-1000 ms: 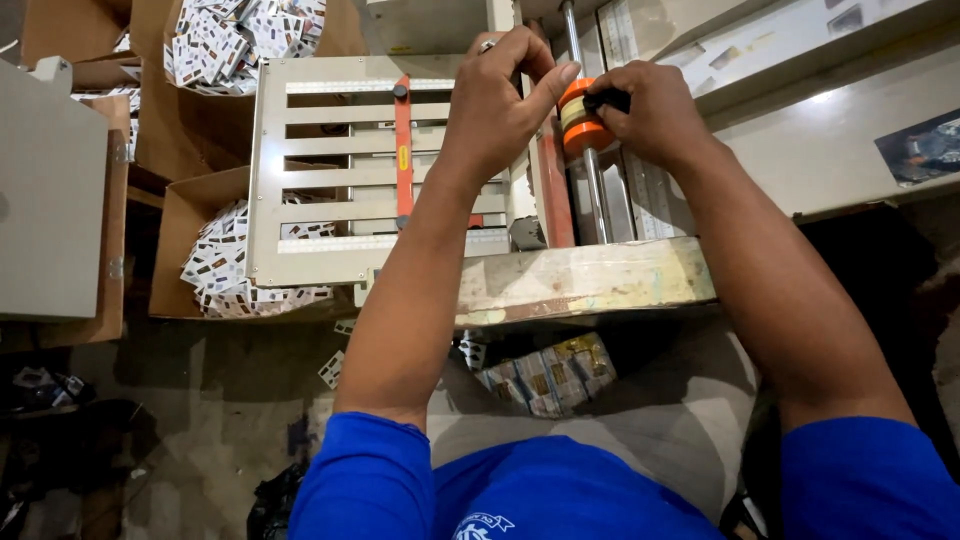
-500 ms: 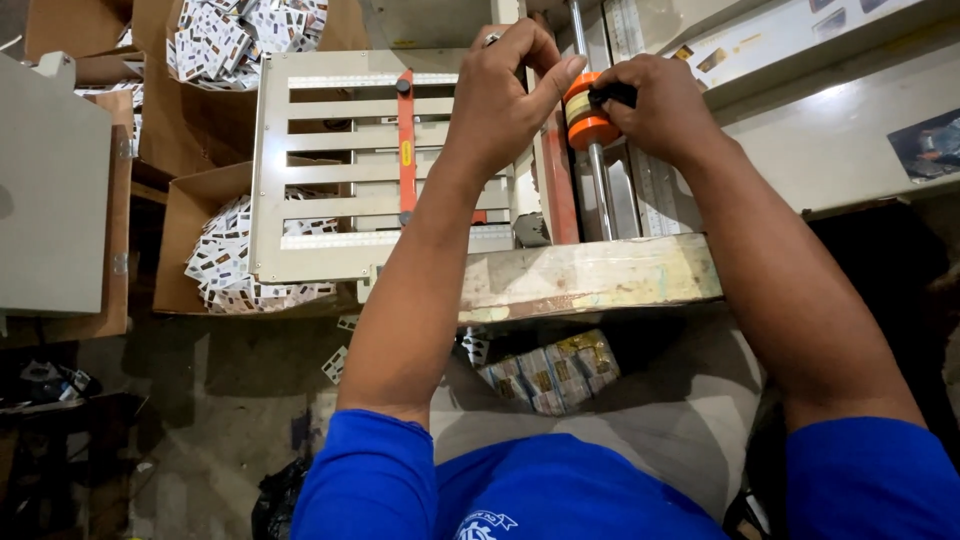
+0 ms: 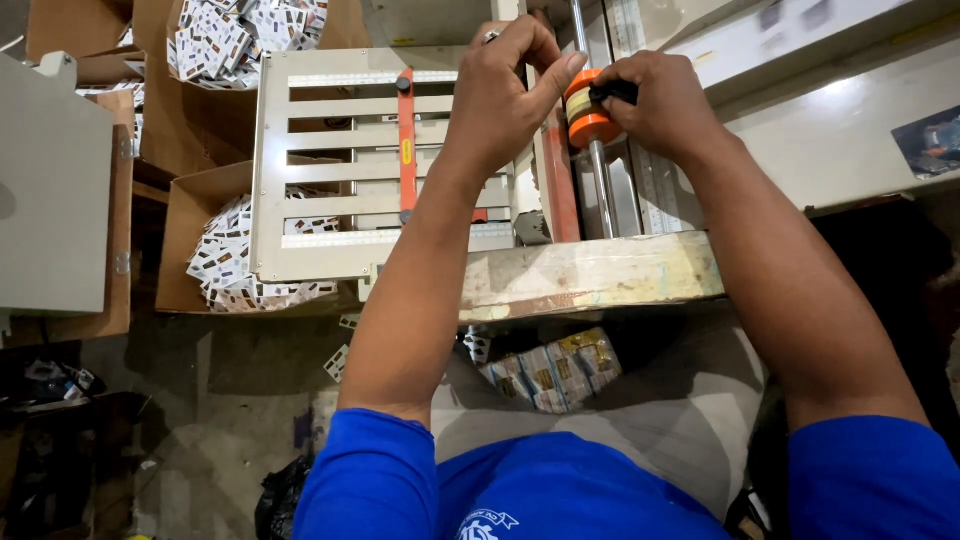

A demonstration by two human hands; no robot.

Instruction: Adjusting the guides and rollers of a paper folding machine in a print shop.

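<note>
left hand [image 3: 500, 95]: curled, thumb pressing the orange roller [image 3: 588, 108] | right hand [image 3: 665, 105]: pinching a small black part [image 3: 612, 91] against the roller | roller: on a steel rod [image 3: 600, 190]; beside the slotted metal tray [image 3: 330, 170]; cardboard boxes [image 3: 190, 250] at left

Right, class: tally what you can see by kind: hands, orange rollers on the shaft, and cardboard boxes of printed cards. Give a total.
Hands: 2, left hand and right hand
Orange roller: 1
Cardboard boxes of printed cards: 2, upper box and lower box
Total: 5
</note>
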